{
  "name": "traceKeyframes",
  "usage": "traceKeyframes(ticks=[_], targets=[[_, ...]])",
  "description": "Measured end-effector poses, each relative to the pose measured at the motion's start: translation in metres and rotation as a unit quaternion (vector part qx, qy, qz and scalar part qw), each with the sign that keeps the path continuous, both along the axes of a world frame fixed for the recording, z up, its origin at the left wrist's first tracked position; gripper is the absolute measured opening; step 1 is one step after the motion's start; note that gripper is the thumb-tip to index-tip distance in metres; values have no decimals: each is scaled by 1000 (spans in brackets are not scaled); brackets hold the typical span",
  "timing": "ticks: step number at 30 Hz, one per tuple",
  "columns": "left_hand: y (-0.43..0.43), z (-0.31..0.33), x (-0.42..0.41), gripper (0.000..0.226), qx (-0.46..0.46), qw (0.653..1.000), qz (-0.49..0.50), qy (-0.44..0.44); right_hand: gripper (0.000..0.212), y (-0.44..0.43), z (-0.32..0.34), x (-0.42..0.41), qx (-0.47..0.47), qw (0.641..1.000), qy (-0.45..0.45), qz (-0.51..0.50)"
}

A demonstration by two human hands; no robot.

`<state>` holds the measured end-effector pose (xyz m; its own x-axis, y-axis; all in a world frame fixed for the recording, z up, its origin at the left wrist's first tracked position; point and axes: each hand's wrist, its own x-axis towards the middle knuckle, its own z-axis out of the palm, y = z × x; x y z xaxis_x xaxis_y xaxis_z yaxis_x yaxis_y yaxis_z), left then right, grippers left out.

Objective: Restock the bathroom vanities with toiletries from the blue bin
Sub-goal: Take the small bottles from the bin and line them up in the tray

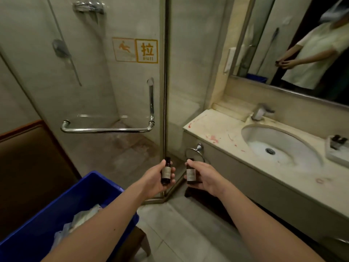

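My left hand [154, 179] grips a small dark bottle [166, 172] with a pale label, held upright. Close beside it, my right hand [204, 176] grips a second dark bottle [190, 173] of the same kind. Both are held in mid-air in front of the shower's corner, left of the vanity counter [224, 146]. The blue bin [62, 208] is at the lower left under my left forearm, with pale packets inside. On the counter's right edge sits a white tray [335, 154] holding small dark bottles [338, 141].
A round sink [279, 144] and a faucet [261, 111] are set in the counter, which has red stains. A towel ring [195, 153] hangs on the vanity's front. The glass shower door with its chrome handle [107, 129] stands to the left. A mirror [302, 44] is above the counter.
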<state>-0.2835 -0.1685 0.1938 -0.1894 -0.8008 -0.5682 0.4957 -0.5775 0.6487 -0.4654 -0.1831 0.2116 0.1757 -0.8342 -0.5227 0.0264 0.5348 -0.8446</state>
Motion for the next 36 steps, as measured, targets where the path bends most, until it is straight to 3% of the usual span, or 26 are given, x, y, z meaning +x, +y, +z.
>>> traceKeyframes(ticks=[7,19,23,27,36], targets=[[-19,5,-97,6,-44,997,-45,-43,23,-4,9,-94,-6,1000,-14,-28],[-51,3,-279,13,-75,986,-145,-25,29,-10,14,-280,-41,996,14,-74],[-59,4,-327,18,-111,968,-213,-76,24,-7,16,-331,-53,995,11,-89],[-65,9,-370,20,-149,946,-258,-127,36,-4,16,-374,-54,989,22,-132],[-91,14,-455,20,-168,917,-349,-100,31,2,11,-444,-52,975,-8,-216]])
